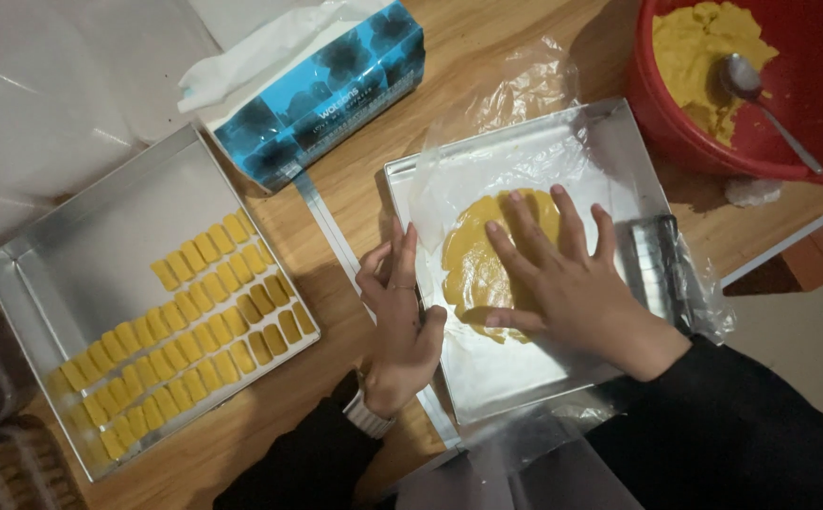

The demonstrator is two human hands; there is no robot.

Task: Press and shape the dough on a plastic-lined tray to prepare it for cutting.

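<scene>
A flat sheet of yellow dough (pixel 473 260) lies under clear plastic film (pixel 515 151) on an upturned metal tray (pixel 515 378). My right hand (pixel 567 279) rests palm-down on the dough with fingers spread, holding nothing. My left hand (pixel 397 326) touches the tray's left edge with fingers loosely curled; a ring and a wristwatch show on it. A ridged metal cutter (pixel 657 264) sits on the tray just right of my right hand.
A second metal tray (pixel 81 246) at the left holds several rows of small yellow dough pieces (pixel 194 321). A blue tissue box (pixel 322 85) lies behind it. A red bowl (pixel 808 94) with yellow dough and a spoon (pixel 761 94) stands at the back right, near the wooden table's edge.
</scene>
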